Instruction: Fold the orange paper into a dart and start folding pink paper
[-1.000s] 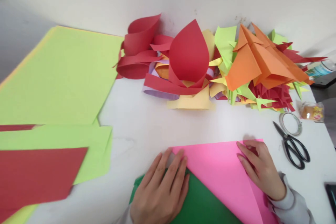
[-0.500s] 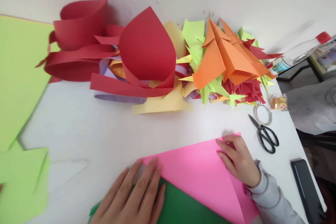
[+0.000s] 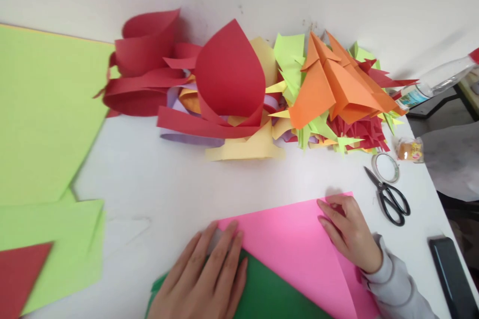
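A folded sheet of pink paper (image 3: 288,239) lies in front of me, with a slanting edge running down to the right. My left hand (image 3: 209,274) rests flat on its left corner, fingers stretched out and slightly spread. Beneath that hand and beside the pink sheet is dark green paper (image 3: 269,289). My right hand (image 3: 350,232) touches the pink sheet close to its upper right corner; the thumb and index fingertips press down apart, and the other fingers are bent.
Scissors (image 3: 391,198), a tape roll (image 3: 386,168), a wrapped snack (image 3: 410,150) and a black phone-like object (image 3: 452,274) lie rightward. Behind are red paper loops (image 3: 230,75), orange folded paper (image 3: 337,79) and a bottle (image 3: 441,77). Light green sheets (image 3: 48,119) and red paper (image 3: 22,274) occupy the left.
The view has turned a little left, so everything sits farther right, and red paper appears at lower left. Both hands keep nearly the same places on the pink paper.
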`<state>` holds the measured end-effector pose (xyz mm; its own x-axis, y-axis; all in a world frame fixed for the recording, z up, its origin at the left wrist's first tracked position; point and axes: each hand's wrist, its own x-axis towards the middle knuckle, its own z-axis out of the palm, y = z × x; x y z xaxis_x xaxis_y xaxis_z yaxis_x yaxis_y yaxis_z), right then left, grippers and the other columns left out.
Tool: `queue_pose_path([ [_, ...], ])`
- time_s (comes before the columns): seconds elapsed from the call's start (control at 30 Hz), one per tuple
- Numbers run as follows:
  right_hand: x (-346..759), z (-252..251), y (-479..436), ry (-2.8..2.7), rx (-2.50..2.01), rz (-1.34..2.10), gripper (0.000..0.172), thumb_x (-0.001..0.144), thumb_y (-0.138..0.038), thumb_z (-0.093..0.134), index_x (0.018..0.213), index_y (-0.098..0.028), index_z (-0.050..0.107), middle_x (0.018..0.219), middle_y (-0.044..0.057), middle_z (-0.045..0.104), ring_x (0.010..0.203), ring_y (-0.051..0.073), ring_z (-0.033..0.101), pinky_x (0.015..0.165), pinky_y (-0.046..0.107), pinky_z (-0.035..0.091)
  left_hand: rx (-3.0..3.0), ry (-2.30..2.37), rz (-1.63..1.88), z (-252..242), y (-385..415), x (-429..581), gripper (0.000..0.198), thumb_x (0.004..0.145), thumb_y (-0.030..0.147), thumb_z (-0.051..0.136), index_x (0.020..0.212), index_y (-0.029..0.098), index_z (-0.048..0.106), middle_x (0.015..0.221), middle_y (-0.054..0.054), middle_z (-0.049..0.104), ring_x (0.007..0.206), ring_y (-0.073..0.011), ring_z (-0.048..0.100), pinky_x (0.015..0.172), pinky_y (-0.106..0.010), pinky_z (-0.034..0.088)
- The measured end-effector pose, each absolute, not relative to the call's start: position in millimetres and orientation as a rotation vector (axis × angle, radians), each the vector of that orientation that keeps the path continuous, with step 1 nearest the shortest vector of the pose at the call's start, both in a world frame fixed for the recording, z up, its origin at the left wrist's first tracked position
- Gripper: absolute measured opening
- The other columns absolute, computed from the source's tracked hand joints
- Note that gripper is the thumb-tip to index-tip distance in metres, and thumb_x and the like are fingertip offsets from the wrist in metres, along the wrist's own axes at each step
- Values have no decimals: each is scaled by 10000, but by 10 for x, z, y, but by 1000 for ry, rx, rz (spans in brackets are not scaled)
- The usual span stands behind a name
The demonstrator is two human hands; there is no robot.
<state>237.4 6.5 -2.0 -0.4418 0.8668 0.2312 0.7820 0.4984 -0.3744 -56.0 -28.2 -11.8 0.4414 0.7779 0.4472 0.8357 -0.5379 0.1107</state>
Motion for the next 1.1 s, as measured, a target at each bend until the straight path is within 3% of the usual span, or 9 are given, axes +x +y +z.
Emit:
queue_pose_path([
  [1.1,2415,-49,49,-2367,-1353,318,503,878,-121,574,1363,-206,472,1117,131,495,968,240,504,784,423,499,-2514,-1539,-759,-121,-304,-507,283,856,166,586,1093,28,656,1152,-173,684,1103,-381,603,944,-491,469],
])
